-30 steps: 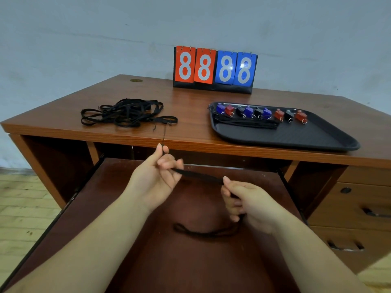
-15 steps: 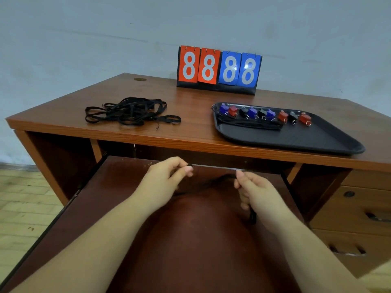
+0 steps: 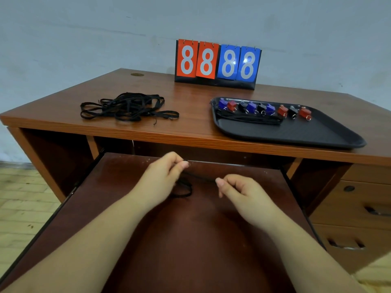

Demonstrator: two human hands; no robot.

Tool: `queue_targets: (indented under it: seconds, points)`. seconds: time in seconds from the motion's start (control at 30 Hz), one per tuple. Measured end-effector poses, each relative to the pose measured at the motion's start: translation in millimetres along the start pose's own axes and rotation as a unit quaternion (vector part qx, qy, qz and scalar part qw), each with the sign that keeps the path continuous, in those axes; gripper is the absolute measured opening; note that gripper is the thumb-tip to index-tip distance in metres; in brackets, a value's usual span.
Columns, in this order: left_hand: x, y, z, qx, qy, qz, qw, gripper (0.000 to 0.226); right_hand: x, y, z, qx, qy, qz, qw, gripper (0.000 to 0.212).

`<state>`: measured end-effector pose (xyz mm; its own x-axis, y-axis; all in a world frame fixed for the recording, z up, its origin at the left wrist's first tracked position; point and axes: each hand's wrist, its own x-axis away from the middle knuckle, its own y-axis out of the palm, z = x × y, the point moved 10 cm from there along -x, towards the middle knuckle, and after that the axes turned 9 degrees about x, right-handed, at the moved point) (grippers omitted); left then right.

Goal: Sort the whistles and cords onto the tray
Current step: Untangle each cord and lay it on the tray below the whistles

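Whistles [image 3: 262, 108] fill my tray [image 3: 317, 132]; both hands [image 3: 163, 176] pinch one cord [image 3: 184, 187]; tangled pile [image 3: 127, 107] remains.

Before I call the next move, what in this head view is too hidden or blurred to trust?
- Cord between the hands: motion-blurred, and the left hand covers one end.
- Right hand: curled fingers hide its grip.
- Pile: tangled, cord count unclear.
- Cords on tray: black on black, uncountable.

Black tray [image 3: 306, 132], black cords [image 3: 127, 107], blue, red, black whistles [image 3: 264, 108].
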<state>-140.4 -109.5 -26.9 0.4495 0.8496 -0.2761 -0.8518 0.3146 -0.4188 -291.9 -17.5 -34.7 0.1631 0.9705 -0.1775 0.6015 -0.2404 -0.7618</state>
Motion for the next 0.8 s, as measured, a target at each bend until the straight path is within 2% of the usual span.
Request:
queue_targets:
  seconds: [0.17,0.33,0.4,0.5,0.57,0.6,0.63,0.7,0.8]
  points:
    - [-1.2,-0.1,-6.5,-0.009,-0.006,0.000,1.000,0.017,0.5,-24.6,17.6,-0.053,0.060,0.085,0.993,0.024]
    - [8.4,24.2,5.3,0.023,0.002,-0.037,0.999,0.016,4.5,-35.7,32.5,-0.199,0.106,0.176,0.958,0.018]
    - [12.8,34.9,7.7,0.023,0.011,-0.053,0.998,0.019,4.7,-30.6,37.2,-0.321,0.129,0.175,0.922,0.019]
    - [19.4,52.9,10.1,0.019,0.016,-0.089,0.996,0.021,2.2,-12.3,31.4,-0.552,0.151,0.114,0.813,0.021]
    - [22.0,61.2,8.8,0.022,0.005,-0.110,0.994,0.020,2.7,-4.2,27.1,-0.624,0.165,0.082,0.759,0.016]
    - [22.6,62.9,8.0,0.028,0.000,-0.114,0.993,0.019,3.1,-1.3,26.7,-0.633,0.170,0.073,0.751,0.014]
    - [22.6,61.9,8.6,0.036,0.001,-0.111,0.993,0.017,3.3,0.6,27.1,-0.627,0.174,0.070,0.756,0.013]
    - [21.0,53.0,15.1,0.067,0.019,-0.077,0.995,0.013,4.2,0.2,30.3,-0.582,0.178,0.079,0.789,0.017]
    - [20.4,40.6,17.5,0.199,-0.019,-0.025,0.979,0.012,5.8,-3.7,32.1,-0.520,0.168,0.100,0.832,0.019]
